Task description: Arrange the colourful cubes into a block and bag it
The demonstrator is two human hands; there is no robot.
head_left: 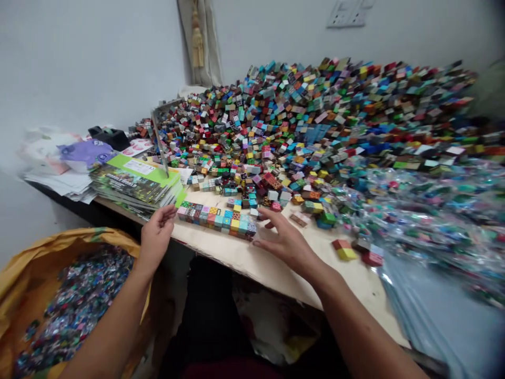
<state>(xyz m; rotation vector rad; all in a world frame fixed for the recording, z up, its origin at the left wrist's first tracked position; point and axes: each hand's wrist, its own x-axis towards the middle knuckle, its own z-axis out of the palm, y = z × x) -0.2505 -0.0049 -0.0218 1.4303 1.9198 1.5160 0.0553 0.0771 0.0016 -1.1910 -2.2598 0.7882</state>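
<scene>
A double row of small multicoloured printed cubes [221, 218] lies along the front of the pale tabletop. My left hand [158, 234] is at the row's left end, fingers loosely bent, with no object visible in it. At the other end is my right hand [286, 239], its thumb and fingers apart. Something whitish and translucent shows between that hand and the last cubes; I cannot make out what it is. A few loose cubes [235, 206] lie just behind the row. Whether either hand touches the row is unclear.
A large heap of cubes [276, 121] covers the table's back. Filled clear bags [426, 221] lie at right, by bluish plastic sheets [445, 316]. Booklets [134, 181] are stacked at left. Below, a yellow sack [16, 284] holds small shiny packets. Loose blocks [345, 250] lie right of my right hand.
</scene>
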